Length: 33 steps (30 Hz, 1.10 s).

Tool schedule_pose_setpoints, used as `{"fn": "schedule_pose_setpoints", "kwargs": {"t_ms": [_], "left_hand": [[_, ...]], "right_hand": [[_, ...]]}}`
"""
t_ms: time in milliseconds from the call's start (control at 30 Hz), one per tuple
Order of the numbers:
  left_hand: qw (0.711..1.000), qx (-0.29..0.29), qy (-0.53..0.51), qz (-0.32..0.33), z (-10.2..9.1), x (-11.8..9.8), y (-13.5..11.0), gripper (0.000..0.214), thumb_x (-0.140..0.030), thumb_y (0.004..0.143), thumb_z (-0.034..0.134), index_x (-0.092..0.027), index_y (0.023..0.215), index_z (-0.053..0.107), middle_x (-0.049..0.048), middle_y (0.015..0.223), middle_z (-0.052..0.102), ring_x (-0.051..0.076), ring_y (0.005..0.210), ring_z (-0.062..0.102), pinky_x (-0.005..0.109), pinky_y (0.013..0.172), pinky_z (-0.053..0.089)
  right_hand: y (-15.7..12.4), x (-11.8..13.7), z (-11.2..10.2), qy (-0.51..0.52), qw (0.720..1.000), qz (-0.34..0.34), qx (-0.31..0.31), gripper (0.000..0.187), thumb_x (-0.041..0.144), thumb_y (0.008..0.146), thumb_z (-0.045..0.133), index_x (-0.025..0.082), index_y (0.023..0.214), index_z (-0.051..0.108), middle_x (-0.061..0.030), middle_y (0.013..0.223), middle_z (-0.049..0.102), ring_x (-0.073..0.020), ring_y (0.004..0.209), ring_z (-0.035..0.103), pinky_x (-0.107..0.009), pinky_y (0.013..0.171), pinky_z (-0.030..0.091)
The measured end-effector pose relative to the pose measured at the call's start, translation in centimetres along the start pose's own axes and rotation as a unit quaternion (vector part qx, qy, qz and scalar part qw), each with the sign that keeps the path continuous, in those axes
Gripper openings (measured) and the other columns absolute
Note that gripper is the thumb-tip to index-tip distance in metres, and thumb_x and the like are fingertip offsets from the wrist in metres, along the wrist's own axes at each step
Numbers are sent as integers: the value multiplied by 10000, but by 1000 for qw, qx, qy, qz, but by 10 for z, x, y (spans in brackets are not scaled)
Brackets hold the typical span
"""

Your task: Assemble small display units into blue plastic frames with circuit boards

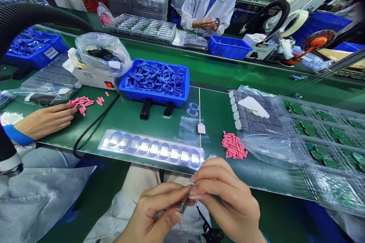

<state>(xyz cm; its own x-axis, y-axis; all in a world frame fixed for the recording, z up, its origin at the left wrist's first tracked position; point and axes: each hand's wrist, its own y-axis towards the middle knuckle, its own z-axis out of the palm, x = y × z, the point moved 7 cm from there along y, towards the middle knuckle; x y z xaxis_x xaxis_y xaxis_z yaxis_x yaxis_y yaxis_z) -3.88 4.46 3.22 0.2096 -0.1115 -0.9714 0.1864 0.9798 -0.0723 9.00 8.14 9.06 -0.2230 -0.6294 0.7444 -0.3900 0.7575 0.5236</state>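
Over my lap, in front of the table's near edge, my left hand [159,210] pinches a small, thin grey piece [184,202] between thumb and fingers. Its kind is hard to make out, as the fingers cover most of it. My right hand [228,197] is closed at the upper end of the same piece, thumb and fingertips pressed together there. Just beyond the hands lies a clear strip of oval film stickers [154,150]. To the right of the strip is a pile of small pink strips [234,145].
A blue bin [155,98] of blue plastic frames stands ahead. Trays of green circuit boards [322,133] and a stack of grey strips [256,112] lie right. A co-worker's hand [47,121] touches pink pieces at left, near a black cable [95,121]. Another person sits across.
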Motion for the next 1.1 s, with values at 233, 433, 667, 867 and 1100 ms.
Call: {"fn": "schedule_pose_setpoints", "kwargs": {"t_ms": [233, 433, 667, 867, 1100], "left_hand": [[998, 21, 55, 19, 0, 4, -2, 310, -387, 854, 579, -329, 1145, 668, 88, 1002, 748, 226, 843, 694, 279, 745, 547], [994, -88, -38, -51, 8, 35, -9, 249, -439, 754, 688, -313, 956, 764, 60, 905, 774, 207, 820, 709, 248, 739, 561], [930, -246, -221, -162, 0, 75, -5, 277, -431, 730, 718, -254, 939, 759, 54, 959, 782, 201, 886, 724, 267, 831, 564], [931, -202, -235, -195, -5, 65, 5, 318, -449, 740, 702, -217, 951, 759, 81, 935, 781, 190, 870, 721, 238, 798, 565], [935, -173, -208, -230, 7, 48, 5, 395, -552, 668, 711, -231, 889, 773, 63, 834, 780, 214, 819, 701, 284, 760, 553]], "right_hand": [[-13, -10, 3, 14, 999, 31, 16, 140, 92, 851, 567, 223, 860, 617, -26, 770, 649, -175, 735, 592, -322, 628, 502], [-42, -6, 7, -140, 990, -14, -8, 140, 71, 825, 519, 201, 839, 568, -36, 769, 637, -171, 733, 578, -303, 654, 491], [-75, -33, -24, -247, 961, 92, -81, 103, 185, 883, 449, 220, 792, 482, -33, 769, 577, -182, 758, 563, -311, 658, 465], [-81, -92, -39, -396, 896, 161, -123, 123, 274, 875, 561, 183, 793, 561, -80, 828, 641, -245, 828, 568, -359, 700, 400], [-76, -67, -19, -414, 910, 13, -27, 206, 98, 879, 559, 198, 1035, 646, -39, 985, 738, -254, 1026, 636, -433, 928, 367]]}}
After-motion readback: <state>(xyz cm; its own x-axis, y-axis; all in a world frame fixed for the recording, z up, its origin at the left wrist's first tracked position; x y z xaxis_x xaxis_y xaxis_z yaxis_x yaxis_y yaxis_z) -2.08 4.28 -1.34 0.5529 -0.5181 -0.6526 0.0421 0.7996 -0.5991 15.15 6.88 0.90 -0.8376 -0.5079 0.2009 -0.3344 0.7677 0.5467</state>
